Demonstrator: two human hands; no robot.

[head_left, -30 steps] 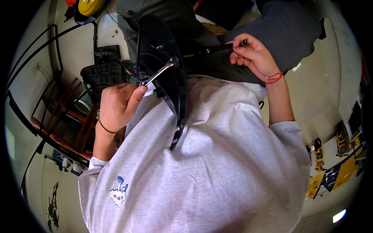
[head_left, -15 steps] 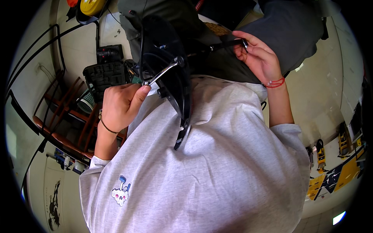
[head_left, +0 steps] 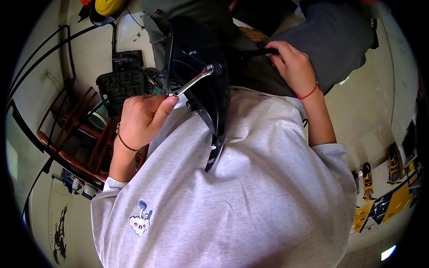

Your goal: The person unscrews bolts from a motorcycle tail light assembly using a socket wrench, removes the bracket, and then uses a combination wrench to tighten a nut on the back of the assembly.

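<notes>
My left hand [head_left: 142, 117] grips the handle of a silver wrench [head_left: 193, 82], whose head sits on a bolt of a black curved plastic part [head_left: 210, 94] that rests against my grey shirt. My right hand [head_left: 292, 67] is closed around a thin black rod [head_left: 257, 52] that sticks out from the right side of that black part. A red string circles my right wrist and a thin bracelet my left.
A black ribbed case [head_left: 119, 87] and a dark tool lie on the floor to the left. A wooden rack [head_left: 76, 134] stands below them. A yellow object [head_left: 107, 6] sits at the top left. Yellow tools [head_left: 367, 181] lie at the right on the pale floor.
The black part and the wrench have shifted slightly right and up. My right hand moved a little up along the rod. Both grips stay the same.
</notes>
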